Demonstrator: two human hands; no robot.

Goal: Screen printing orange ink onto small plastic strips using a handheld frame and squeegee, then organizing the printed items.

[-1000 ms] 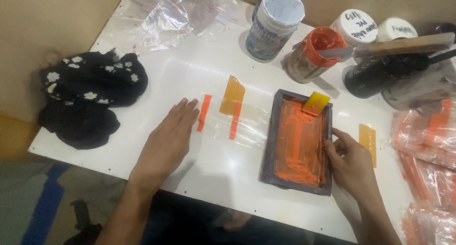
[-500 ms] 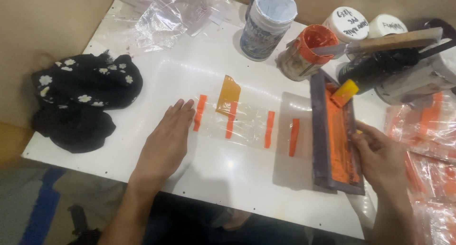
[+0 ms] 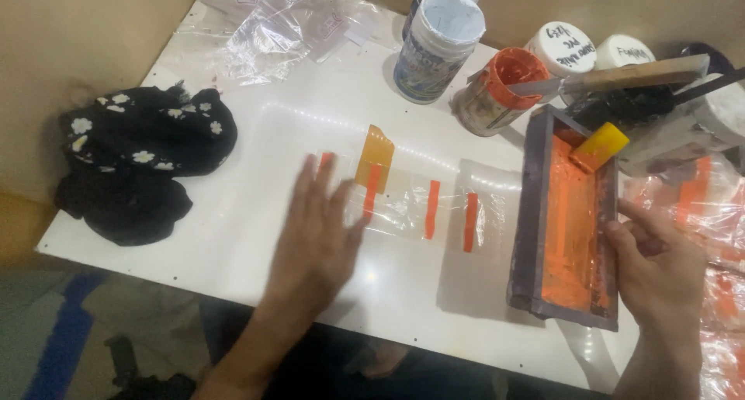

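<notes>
A white table (image 3: 233,214) sits against tan walls. The left hand (image 3: 314,237) lies flat, fingers spread wide, on the left end of a clear plastic bag (image 3: 411,206) with orange printed stripes (image 3: 431,209) just past its fingertips. The right hand (image 3: 660,272) grips the right edge of a dark printing frame (image 3: 566,221) smeared with orange ink, tilted up beside the bag; a yellow squeegee (image 3: 599,145) rests at its far end. Paint jars (image 3: 438,43) stand beyond, and a black flowered cloth (image 3: 140,159) lies well left.
</notes>
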